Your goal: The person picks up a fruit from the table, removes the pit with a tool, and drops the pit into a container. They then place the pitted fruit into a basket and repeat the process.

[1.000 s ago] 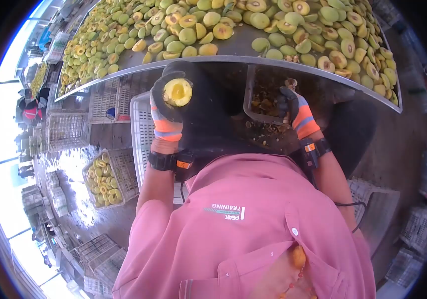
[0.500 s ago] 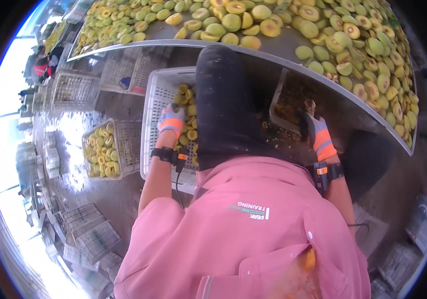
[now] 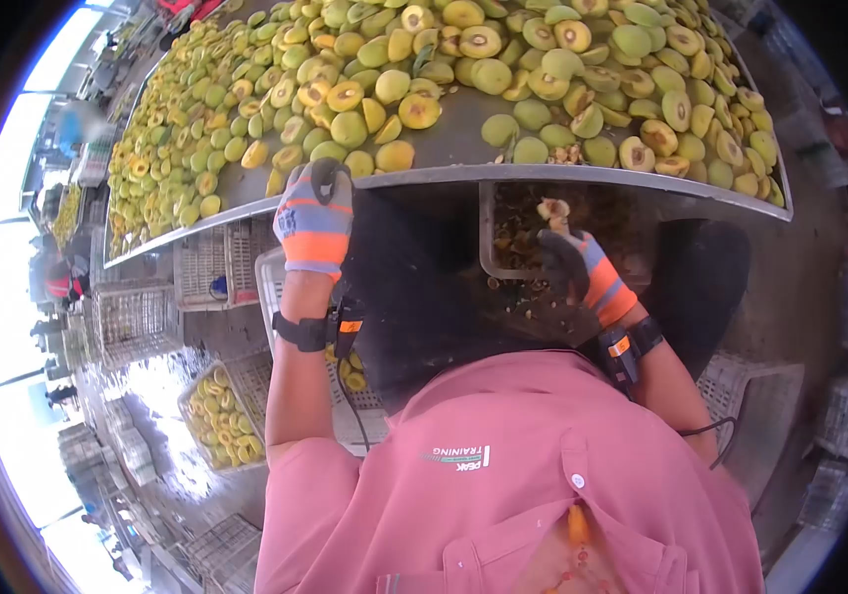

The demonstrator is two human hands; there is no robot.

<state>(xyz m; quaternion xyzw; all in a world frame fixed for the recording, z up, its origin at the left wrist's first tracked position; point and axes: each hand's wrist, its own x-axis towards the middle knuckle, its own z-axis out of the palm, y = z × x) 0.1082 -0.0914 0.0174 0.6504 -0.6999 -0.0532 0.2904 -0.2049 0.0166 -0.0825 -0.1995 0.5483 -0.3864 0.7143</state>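
My left hand [image 3: 316,220], in a grey and orange work glove with dark fingertips, is at the near edge of a metal table [image 3: 434,176]. Its fingers are loosely curled, with a gap between thumb and fingers and nothing visible in them. Just past its fingertips lie yellow-green halved fruits [image 3: 328,151], some showing brown hollows at their centres. Lower right, my gloved right hand [image 3: 584,271] is closed around a small cream-and-brown piece [image 3: 553,210] that sticks out above the fingers. This hand is over the near side of a tub [image 3: 488,243] of brown scraps under the table.
A white crate [image 3: 270,282] with some fruit halves stands by my left leg, partly covered by my left arm. Another crate of fruit [image 3: 226,416] is on the wet floor farther left. Several stacked crates [image 3: 135,322] line that side. Scraps lie on the floor between my legs.
My left hand has risen out of the white crate to the table edge. My right hand has shifted left in view, still with the small piece. The view has tilted and turned.
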